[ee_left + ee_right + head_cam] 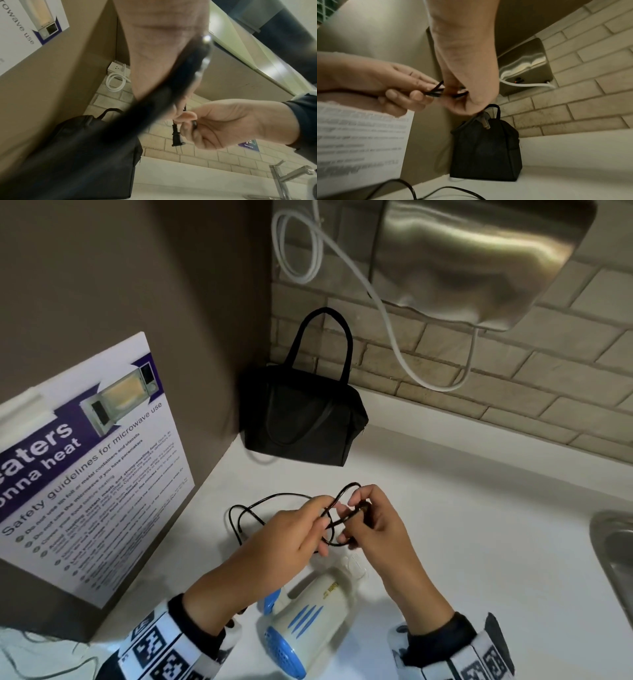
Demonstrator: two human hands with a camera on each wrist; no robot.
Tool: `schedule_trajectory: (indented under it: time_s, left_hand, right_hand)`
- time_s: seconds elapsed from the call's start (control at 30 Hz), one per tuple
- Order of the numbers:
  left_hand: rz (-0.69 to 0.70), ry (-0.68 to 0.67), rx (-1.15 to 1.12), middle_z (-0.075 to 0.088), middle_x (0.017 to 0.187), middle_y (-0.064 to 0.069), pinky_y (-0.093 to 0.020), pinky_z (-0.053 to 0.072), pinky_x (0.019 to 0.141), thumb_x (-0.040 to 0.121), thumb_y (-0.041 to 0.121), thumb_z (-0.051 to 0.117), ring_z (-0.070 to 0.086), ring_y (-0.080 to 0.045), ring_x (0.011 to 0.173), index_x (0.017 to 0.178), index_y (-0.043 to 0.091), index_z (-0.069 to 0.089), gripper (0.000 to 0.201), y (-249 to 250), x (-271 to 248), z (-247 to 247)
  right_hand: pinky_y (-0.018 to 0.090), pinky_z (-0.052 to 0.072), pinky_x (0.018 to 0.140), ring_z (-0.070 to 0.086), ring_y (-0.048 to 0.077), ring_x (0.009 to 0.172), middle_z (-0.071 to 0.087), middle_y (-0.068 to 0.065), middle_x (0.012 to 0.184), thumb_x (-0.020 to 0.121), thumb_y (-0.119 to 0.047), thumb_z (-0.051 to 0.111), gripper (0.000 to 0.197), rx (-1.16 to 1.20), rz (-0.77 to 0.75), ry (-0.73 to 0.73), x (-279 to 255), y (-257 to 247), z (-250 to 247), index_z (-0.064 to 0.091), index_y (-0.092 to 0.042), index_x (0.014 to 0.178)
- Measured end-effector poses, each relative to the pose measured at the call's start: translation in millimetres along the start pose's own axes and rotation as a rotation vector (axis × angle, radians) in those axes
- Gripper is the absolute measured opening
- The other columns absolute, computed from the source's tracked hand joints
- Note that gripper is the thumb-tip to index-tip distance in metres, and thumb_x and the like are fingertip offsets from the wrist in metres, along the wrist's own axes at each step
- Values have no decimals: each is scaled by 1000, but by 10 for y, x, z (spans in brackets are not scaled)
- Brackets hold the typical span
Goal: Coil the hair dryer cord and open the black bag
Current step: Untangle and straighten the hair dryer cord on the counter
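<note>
The hair dryer [305, 625] lies nearest, on its side on the white counter [462, 525] between the 2 wrists, cream with blue stripes and a blue grille at its near end. Just above it the 2 hands meet over the counter. The left hand [294, 534] has its fingers curled around loops of the thin black cord [260, 501], pinching the strands where they cross. The right hand [373, 520] pinches the same bundle from the other side, thumb and fingers closed on the cord; in the left wrist view the black plug [177, 140] hangs below its fingers, and in the right wrist view the plug's 2 prongs point downward under that hand. The held part of the cord forms a small loop sticking up between the fingertips, while a wider slack loop trails to the left and rests on the counter beside the hair dryer.

Farther back, the black bag [301, 419] stands upright in the corner where the brown side panel meets the brick wall, its zipper closed and 1 handle standing up. A microwave safety poster [89, 460] hangs on the side panel to the left. On the brick wall above the bag are a steel hand dryer [479, 258] and its white cable [387, 316]. The edge of a metal sink [613, 553] shows at the right.
</note>
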State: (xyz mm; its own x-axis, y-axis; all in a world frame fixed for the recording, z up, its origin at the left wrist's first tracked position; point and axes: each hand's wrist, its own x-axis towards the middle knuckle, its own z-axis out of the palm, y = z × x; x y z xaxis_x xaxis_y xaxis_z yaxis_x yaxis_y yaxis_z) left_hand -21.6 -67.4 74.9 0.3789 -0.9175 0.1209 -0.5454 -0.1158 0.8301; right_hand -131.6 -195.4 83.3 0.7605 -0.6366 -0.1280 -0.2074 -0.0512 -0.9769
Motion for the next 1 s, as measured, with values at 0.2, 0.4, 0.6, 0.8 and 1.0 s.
schedule_trajectory:
  time_s: [0.2,0.4,0.6,0.8,1.0]
  left_hand:
    - [20,97,53,69,74,2,-15,48,73,96,28,35,62,-4,78,129,24,52,37,-89,36,-144]
    - [-66,59,-24,69,71,0,-29,45,55,97,16,48,55,-11,56,108,29,63,23,-182,62,-159]
    - [-191,427,-5,64,74,12,-21,40,48,95,9,46,48,-8,49,76,32,63,34,-302,86,-538]
    - [-164,577,-271,60,58,15,-15,36,49,98,19,45,39,-1,45,78,23,64,28,-63,120,-789]
    - [-83,398,-136,65,66,11,-28,39,51,97,22,46,42,-17,52,83,24,67,25,92,163,-624]
  right_hand:
    - [43,43,102,62,25,115,68,14,119,81,-21,72,66,497,161,-183,-11,-72,-151,29,-38,128]
    - [38,48,101,65,28,108,72,8,95,90,-10,52,35,774,57,-68,39,-179,-222,54,-22,123]
    - [33,59,82,71,25,84,63,7,74,95,5,45,40,692,100,167,90,-70,-523,56,-20,125]
    - [34,60,72,72,30,80,72,19,90,95,3,46,35,302,333,201,300,401,-648,54,-12,125]
    - [34,55,80,71,25,88,73,13,95,98,-20,48,24,73,429,-2,399,396,-481,58,-10,117]
